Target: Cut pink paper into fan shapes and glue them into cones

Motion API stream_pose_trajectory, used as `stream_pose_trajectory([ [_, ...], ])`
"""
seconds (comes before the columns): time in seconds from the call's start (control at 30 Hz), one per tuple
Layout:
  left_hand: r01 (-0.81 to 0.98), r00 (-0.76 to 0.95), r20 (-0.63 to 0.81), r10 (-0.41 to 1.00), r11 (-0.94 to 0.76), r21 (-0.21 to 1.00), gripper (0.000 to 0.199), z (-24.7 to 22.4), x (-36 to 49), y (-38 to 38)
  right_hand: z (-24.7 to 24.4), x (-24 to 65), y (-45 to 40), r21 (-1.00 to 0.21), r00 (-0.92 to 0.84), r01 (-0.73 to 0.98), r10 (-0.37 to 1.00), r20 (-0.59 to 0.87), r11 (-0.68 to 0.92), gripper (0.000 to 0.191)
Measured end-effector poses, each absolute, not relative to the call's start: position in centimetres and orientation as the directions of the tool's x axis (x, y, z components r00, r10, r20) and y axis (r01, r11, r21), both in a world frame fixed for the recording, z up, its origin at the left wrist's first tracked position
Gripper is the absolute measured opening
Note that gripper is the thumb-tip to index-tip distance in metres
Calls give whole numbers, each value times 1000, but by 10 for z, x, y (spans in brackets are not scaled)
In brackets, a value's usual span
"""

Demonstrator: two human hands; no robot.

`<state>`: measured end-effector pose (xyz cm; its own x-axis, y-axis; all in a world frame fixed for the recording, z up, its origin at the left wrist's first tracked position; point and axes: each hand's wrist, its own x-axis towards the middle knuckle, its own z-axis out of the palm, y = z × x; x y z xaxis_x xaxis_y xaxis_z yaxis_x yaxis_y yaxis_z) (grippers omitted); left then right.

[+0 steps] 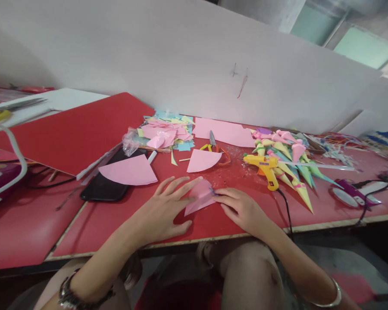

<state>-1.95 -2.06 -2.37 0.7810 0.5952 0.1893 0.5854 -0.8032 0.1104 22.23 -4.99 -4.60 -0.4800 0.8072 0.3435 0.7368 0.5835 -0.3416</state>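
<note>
A pink paper piece (198, 198) lies on the red table (233, 219) near its front edge. My left hand (166, 206) is spread flat, its fingertips resting on the left and upper part of that paper. At the paper's right side, my right hand (241, 209) has its fingers together around a small dark item (212, 191), too small to name. Beyond my hands is a pink paper sector (203, 160), and another pink sector (129, 170) lies partly over a black phone-like object (106, 189) to the left.
A yellow glue gun (267, 168) with a dark cable lies right of my hands, beside a pile of pastel paper cones (294, 159). Scissors (223, 155) and paper scraps (164, 131) are further back. A large red board (84, 129) occupies the left; a white wall (181, 56) stands behind.
</note>
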Motion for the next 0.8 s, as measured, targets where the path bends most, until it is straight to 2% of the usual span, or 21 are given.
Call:
stream_pose_trajectory([
  [0.1, 568, 798, 172, 578, -816, 107, 47, -23, -20, -20, -41, 231, -57, -434, -419, 735, 852, 313, 521, 28],
  [0.2, 571, 808, 57, 587, -803, 171, 56, -21, -21, -21, -38, 243, -64, -559, -283, 703, 894, 347, 439, 22],
  [0.27, 575, 809, 2, 588, -793, 202, 58, -19, -20, -22, -37, 253, -67, -632, -128, 683, 912, 389, 366, 18],
  [0.37, 580, 807, -6, 590, -791, 196, 57, -19, -18, -25, -39, 273, -70, -713, 179, 677, 899, 399, 182, 14],
  [0.43, 605, 789, -2, 615, -776, 180, 58, -20, -15, -27, -42, 288, -69, -753, 354, 652, 845, 400, 84, 12],
  [0.5, 632, 768, 6, 640, -759, 157, 63, -24, -13, -28, -45, 302, -65, -782, 481, 618, 749, 455, 79, 19],
  [0.57, 642, 759, 24, 650, -755, 134, 68, -27, -11, -29, -48, 316, -58, -775, 525, 627, 695, 492, 76, 40],
  [0.67, 633, 763, 51, 644, -761, 139, 71, -32, -11, -27, -53, 331, -44, -723, 482, 691, 747, 458, -2, 58],
  [0.8, 619, 766, 79, 638, -765, 177, 72, -35, -12, -26, -57, 337, -26, -659, 336, 752, 880, 337, -35, 45],
])
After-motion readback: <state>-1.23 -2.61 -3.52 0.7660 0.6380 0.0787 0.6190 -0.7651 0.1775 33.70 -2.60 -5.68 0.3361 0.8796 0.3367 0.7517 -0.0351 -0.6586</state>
